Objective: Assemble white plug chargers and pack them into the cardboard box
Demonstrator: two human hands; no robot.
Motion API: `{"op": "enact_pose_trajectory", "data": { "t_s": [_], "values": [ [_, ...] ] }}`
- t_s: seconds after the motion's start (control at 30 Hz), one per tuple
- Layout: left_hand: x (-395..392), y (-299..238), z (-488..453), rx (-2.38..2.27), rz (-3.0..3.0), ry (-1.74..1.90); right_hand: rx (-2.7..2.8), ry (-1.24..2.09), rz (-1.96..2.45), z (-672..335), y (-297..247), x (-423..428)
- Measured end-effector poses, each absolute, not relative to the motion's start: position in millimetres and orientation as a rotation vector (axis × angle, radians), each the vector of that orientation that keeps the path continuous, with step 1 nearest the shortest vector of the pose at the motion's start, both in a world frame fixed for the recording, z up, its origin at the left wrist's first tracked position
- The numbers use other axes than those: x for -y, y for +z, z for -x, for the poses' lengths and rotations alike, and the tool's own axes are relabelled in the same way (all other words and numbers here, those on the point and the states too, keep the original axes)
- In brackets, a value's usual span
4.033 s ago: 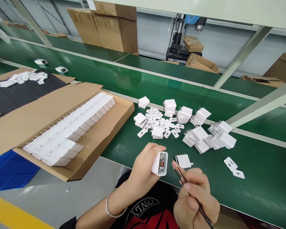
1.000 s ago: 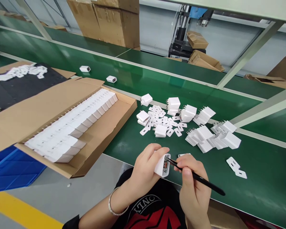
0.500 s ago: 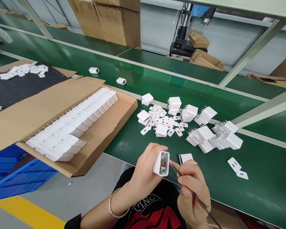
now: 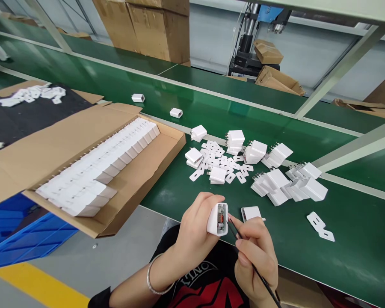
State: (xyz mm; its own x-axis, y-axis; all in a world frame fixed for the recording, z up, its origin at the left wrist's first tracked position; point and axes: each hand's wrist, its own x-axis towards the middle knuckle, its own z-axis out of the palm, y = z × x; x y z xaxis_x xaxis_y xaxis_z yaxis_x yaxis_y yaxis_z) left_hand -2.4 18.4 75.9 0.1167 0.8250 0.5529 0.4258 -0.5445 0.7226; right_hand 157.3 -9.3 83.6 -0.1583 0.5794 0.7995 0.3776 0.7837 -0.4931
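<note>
My left hand (image 4: pixel 195 226) grips a white charger housing (image 4: pixel 217 219) with its open end facing me, the circuit parts inside showing. My right hand (image 4: pixel 255 256) pinches thin black tweezers (image 4: pixel 247 258), their tips just beside the housing's open end. A flat white cover piece (image 4: pixel 250 212) lies on the green table right behind my right hand. Farther back is a heap of small white cover plates (image 4: pixel 220 164) and several white charger bodies (image 4: pixel 277 175).
An open cardboard box (image 4: pixel 133 188) with a long row of white chargers (image 4: pixel 100 168) sits at left. Two chargers (image 4: pixel 176 113) ride the green conveyor belt (image 4: pixel 211 111) behind. A blue crate (image 4: pixel 25 239) stands below. Cardboard boxes (image 4: pixel 147 25) are stacked at the back.
One second ago the tweezer tips were inside the housing; now they are drawn back beside it. The two chargers on the belt have travelled to the right.
</note>
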Motion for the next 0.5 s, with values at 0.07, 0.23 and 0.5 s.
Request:
{"op": "enact_pose_trajectory", "data": {
  "t_s": [0.07, 0.23, 0.5],
  "values": [
    [-18.7, 77.1, 2.7, -1.193, -2.010, 1.414, 1.723, 0.242, 0.749, -158.2, 76.7, 11.5],
    [-18.9, 77.0, 3.3, -1.160, -1.993, 1.413, 1.675, 0.325, 0.750, -161.2, 70.5, 14.1],
    [-18.7, 74.2, 4.4, -1.160, -1.991, 1.406, 1.765, 0.377, 0.691, -164.1, 78.7, 10.1]
  ]
}}
